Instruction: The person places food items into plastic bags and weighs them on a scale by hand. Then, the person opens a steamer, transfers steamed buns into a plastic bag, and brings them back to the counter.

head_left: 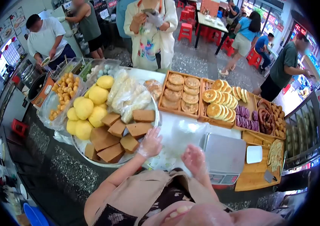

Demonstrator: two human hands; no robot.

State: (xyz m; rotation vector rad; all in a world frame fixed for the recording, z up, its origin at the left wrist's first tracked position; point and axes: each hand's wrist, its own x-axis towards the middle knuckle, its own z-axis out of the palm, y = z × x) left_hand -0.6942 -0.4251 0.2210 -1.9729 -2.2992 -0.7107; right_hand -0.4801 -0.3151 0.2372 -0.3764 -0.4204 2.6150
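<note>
Apron [137,190]: tan over dark cloth, below and between the two arms.
Left hand [150,144]: in a thin clear glove, fingers loosely spread at the tray's edge — I see nothing gripped, and cannot tell whether the fingertips touch a block.
Brown blocks [139,129]: a loose pile just left of and beyond the left hand, the nearest right beside its fingers.
Round tray [157,117]: under the blocks, its rim next to the left hand.
Yellow buns [83,109]: heaped on the tray, further left of that hand, beyond the blocks.
Right hand [194,160]: gloved too, fingers half curled — whether they pinch anything, I cannot tell.
Clear plastic [182,135]: on the table, beyond and between the hands.
Scale [225,147]: just right of the right hand.
Flat cakes [181,92]: in a wooden box, well beyond both hands.
Board [247,179]: right of the scale, bearing a white dish [254,154].
</note>
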